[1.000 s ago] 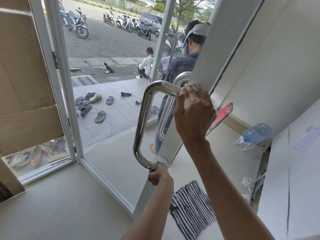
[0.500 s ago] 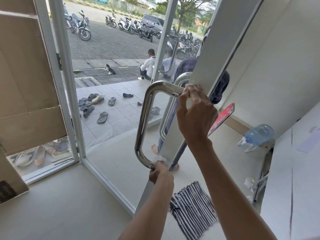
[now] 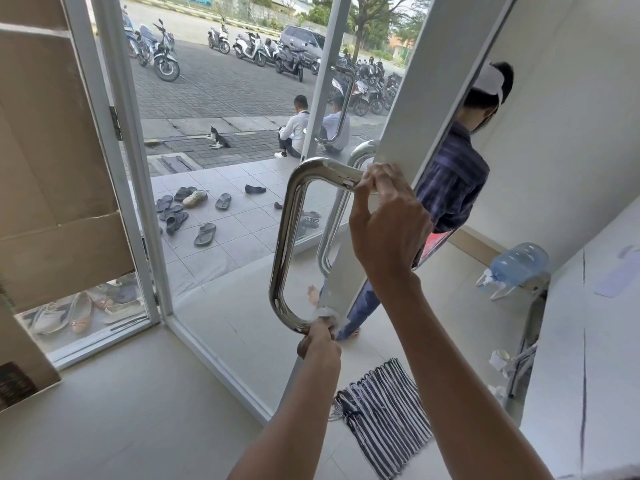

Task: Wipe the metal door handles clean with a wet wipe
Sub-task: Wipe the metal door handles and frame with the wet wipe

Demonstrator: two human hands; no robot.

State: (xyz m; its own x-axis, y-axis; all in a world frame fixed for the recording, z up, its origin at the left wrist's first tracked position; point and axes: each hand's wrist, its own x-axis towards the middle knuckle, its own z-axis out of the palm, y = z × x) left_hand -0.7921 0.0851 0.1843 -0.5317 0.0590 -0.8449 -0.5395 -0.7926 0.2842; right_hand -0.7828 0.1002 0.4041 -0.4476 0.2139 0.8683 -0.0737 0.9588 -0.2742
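Gripping the top of the handle (image 3: 284, 237) in my right hand (image 3: 384, 223), I keep my left hand (image 3: 318, 341) pinching the wipe (image 3: 323, 311) on its lower bend; barely shifted, corner probably unfinished

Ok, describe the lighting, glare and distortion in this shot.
Head view: daylight pours in from outside, lighting the scene evenly; bright glints streak the metal door handle; the wide-angle lens bows the white door frame; left hand and wet wipe are in focus.
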